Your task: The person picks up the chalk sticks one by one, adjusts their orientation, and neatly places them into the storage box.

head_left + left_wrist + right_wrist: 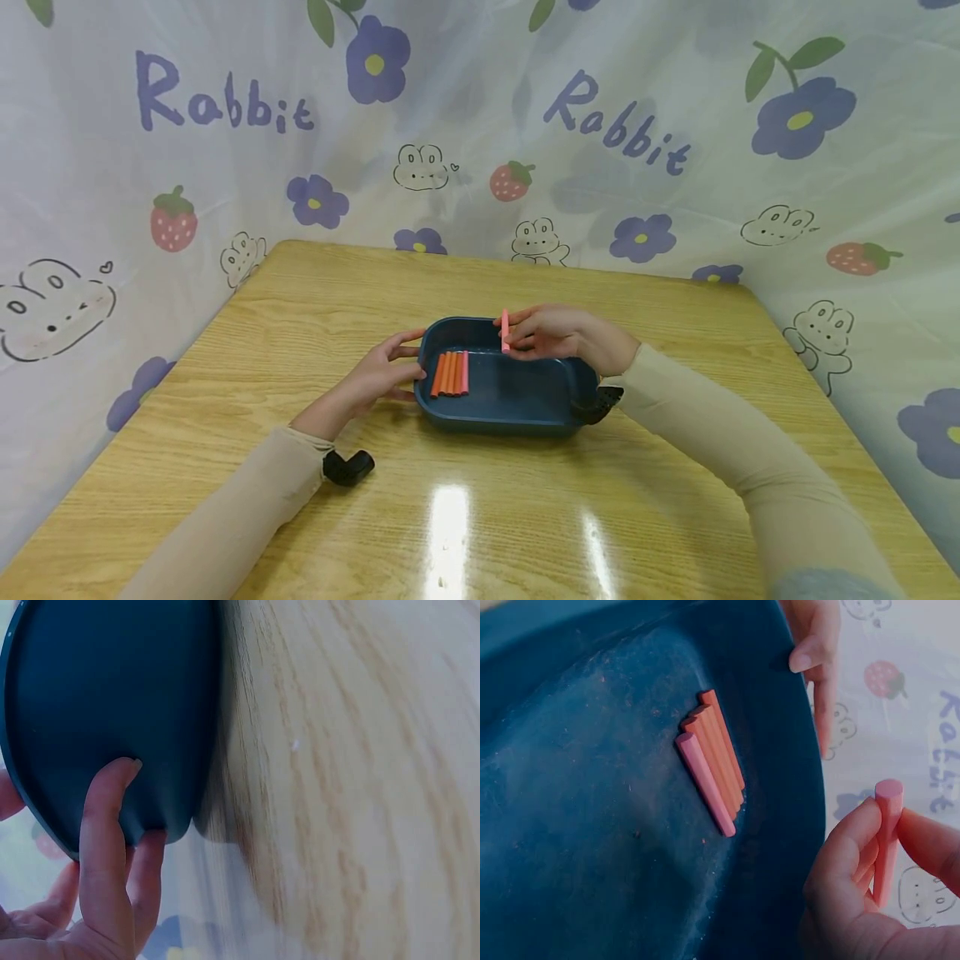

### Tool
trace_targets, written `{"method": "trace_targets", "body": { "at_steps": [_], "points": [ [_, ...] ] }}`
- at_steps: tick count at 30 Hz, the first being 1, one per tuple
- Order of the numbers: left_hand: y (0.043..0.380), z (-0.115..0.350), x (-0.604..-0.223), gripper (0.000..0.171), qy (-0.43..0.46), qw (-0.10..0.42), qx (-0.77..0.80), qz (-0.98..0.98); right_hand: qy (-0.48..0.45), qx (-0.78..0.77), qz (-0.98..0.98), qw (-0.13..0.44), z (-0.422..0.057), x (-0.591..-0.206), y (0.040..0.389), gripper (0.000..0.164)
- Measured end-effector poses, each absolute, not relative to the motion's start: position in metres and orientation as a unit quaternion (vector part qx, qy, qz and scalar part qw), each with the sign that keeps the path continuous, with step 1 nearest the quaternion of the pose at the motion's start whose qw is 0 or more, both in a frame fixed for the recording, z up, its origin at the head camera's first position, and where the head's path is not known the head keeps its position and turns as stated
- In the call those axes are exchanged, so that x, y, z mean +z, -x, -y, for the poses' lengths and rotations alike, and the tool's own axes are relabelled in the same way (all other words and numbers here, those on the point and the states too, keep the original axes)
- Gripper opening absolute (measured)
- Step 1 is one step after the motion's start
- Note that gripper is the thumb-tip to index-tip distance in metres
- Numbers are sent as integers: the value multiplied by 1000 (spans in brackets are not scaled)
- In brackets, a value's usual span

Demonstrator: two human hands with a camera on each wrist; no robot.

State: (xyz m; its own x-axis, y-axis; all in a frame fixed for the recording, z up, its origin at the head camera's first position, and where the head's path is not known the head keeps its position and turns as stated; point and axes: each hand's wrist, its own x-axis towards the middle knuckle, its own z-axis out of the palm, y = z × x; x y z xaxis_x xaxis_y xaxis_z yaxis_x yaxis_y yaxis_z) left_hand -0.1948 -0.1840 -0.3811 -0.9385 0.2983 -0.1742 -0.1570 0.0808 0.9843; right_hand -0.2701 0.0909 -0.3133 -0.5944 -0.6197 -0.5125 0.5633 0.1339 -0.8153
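A dark blue tray [517, 425] with rounded corners stands on the wooden table. At its left end my left hand [378, 371] touches the outer wall with spread fingers; several fingertips [112, 776] rest against that wall in the left wrist view. Above the tray's far side, my right hand [551, 332] pinches a pink hexagonal crayon [889, 832] between thumb and fingers, held nearly upright. Inside the tray, several orange crayons [447, 373] lie side by side near the left end. Another pink crayon [705, 782] lies alongside them, on the side toward the tray's middle.
The wooden table [337, 292] extends around the tray. A white curtain [465, 100] printed with rabbits, flowers and strawberries hangs behind and beside it. Black wrist cameras are on both sleeves; the right one [600, 404] overlaps the tray's right end in the head view.
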Motion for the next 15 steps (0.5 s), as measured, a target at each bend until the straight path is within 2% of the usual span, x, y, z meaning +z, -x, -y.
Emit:
{"method": "trace_targets", "body": {
  "at_steps": [10,15],
  "points": [
    [195,184,-379,66,-49,169,678,-714,30,-602,-642,474,-67,-329,277,53],
    [195,184,-380,66,-51,168,677,-715,25,-576,-664,477,-56,-341,280,27]
  ]
}}
